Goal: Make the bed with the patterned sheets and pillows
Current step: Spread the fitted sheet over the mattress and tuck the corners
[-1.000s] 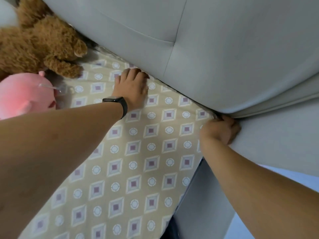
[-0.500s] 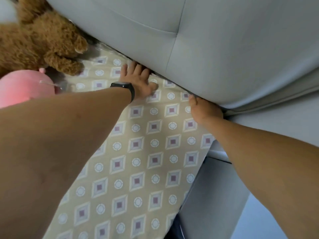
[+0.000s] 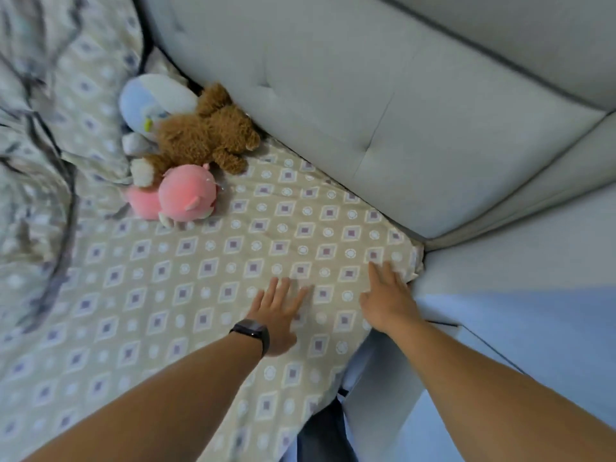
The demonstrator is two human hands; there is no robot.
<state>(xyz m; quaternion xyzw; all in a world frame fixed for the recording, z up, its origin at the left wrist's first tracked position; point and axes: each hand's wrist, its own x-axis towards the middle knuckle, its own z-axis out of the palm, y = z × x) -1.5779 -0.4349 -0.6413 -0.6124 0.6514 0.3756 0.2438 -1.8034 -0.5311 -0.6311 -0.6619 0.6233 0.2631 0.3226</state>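
Note:
The beige patterned sheet [image 3: 206, 268] with squares and circles covers the mattress up to its corner by the headboard. My left hand [image 3: 278, 315], with a black watch on the wrist, lies flat on the sheet with fingers spread. My right hand [image 3: 388, 300] rests open on the sheet near the mattress corner, fingers straight. A pillow [image 3: 83, 91] in the same pattern lies at the upper left, partly under a crumpled grey-striped cover [image 3: 30, 181].
A grey padded headboard [image 3: 383, 111] runs along the far side. A brown teddy [image 3: 206, 131], a pink plush [image 3: 181, 196] and a blue-white plush [image 3: 150, 101] lie by the headboard. A pale bed frame edge [image 3: 516, 271] and floor are at right.
Both hands have pulled back from the gap under the headboard and now lie flat on the sheet. The view has drawn back, showing the pillow and more plush toys.

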